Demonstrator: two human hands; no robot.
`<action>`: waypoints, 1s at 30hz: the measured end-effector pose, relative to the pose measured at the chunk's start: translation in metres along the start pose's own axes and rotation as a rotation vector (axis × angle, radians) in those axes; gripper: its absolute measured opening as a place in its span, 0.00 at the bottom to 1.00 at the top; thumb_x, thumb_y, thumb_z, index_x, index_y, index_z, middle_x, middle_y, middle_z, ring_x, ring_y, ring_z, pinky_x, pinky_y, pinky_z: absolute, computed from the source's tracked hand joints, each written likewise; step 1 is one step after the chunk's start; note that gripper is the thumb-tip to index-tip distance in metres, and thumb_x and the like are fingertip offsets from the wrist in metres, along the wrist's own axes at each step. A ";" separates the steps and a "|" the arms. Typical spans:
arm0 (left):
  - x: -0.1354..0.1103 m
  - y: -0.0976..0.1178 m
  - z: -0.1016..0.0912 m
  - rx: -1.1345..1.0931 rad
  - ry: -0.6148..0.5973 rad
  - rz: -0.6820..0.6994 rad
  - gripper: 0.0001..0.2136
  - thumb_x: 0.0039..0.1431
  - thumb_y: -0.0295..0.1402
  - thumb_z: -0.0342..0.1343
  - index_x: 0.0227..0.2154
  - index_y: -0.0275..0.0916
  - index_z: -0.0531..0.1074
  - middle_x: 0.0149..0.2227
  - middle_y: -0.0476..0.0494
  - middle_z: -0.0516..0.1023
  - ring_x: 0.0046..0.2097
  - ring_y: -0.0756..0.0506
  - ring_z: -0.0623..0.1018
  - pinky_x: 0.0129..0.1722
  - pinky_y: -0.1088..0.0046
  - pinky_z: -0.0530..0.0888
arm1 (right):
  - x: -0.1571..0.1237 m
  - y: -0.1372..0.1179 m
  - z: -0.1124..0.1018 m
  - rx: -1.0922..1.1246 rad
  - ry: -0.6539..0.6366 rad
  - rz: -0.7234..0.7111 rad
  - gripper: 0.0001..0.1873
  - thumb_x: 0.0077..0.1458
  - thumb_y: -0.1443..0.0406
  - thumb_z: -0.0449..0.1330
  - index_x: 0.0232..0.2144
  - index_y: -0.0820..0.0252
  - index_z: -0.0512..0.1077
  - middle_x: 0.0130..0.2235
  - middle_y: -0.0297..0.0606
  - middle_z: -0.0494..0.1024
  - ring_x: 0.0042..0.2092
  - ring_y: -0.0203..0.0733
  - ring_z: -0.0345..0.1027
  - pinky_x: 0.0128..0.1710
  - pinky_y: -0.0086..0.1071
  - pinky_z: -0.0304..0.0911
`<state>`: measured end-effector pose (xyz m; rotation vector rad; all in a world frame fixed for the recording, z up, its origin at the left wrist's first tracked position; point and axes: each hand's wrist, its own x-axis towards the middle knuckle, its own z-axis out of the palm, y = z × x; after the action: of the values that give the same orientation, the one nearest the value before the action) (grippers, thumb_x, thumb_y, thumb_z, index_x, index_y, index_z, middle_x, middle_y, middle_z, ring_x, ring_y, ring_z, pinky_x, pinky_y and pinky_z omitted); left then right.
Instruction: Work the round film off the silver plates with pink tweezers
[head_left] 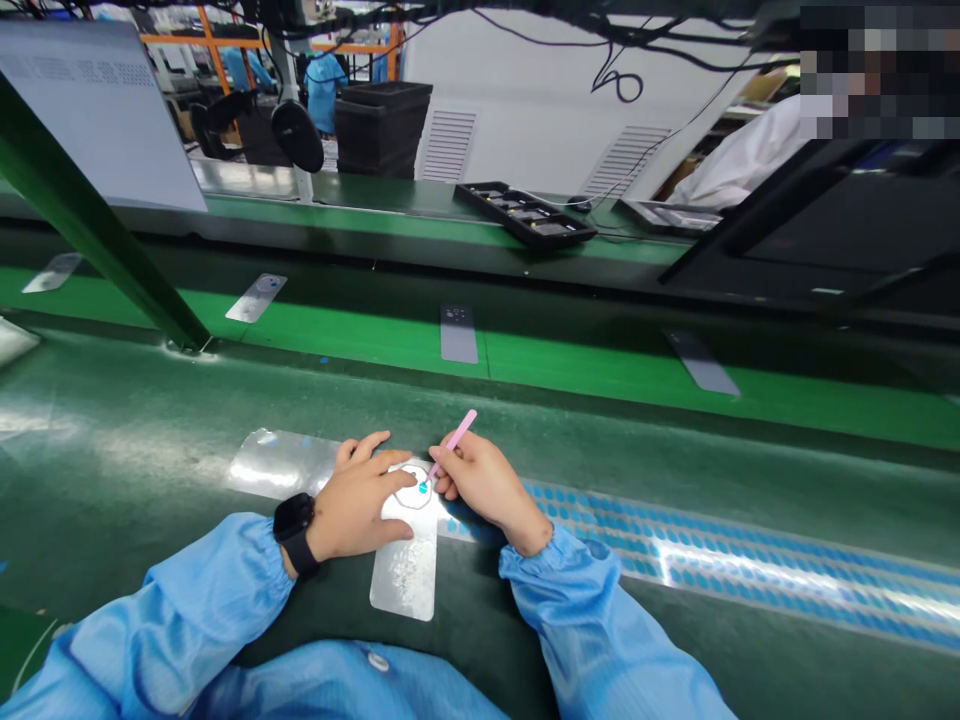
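My left hand point(365, 498) lies flat with fingers spread on a shiny silver phone-shaped plate point(405, 575) on the green bench, pressing it down near its round camera ring. My right hand point(484, 485) is closed on pink tweezers point(453, 443), whose tip touches a small blue round sticker point(424, 487) on the plate's ring. A black watch sits on my left wrist. Both arms wear light blue sleeves.
A long sheet of blue round stickers point(720, 560) stretches to the right. A clear shiny sheet point(281, 462) lies left of my hands. Several silver plates point(458, 333) ride the green conveyor belt behind. Black trays point(525, 214) and another person in white sit beyond.
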<state>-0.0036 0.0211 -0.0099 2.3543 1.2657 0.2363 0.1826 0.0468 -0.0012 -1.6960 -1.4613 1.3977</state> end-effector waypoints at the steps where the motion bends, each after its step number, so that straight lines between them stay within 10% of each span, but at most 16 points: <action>1: 0.000 0.000 0.000 0.001 -0.003 -0.001 0.24 0.42 0.40 0.69 0.45 0.47 0.73 0.57 0.45 0.70 0.63 0.31 0.55 0.56 0.47 0.53 | 0.000 0.001 0.000 0.004 0.001 -0.002 0.08 0.55 0.66 0.56 0.24 0.59 0.64 0.16 0.29 0.72 0.17 0.33 0.68 0.18 0.24 0.62; 30: -0.001 0.001 -0.003 0.042 -0.007 0.030 0.18 0.45 0.39 0.67 0.40 0.45 0.73 0.57 0.42 0.69 0.63 0.30 0.56 0.56 0.44 0.54 | 0.002 0.006 0.001 0.055 -0.019 -0.048 0.07 0.55 0.67 0.56 0.25 0.59 0.64 0.17 0.28 0.72 0.18 0.32 0.68 0.17 0.23 0.63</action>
<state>-0.0043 0.0205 -0.0070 2.4085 1.2448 0.2135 0.1842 0.0465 -0.0075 -1.6080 -1.4508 1.4184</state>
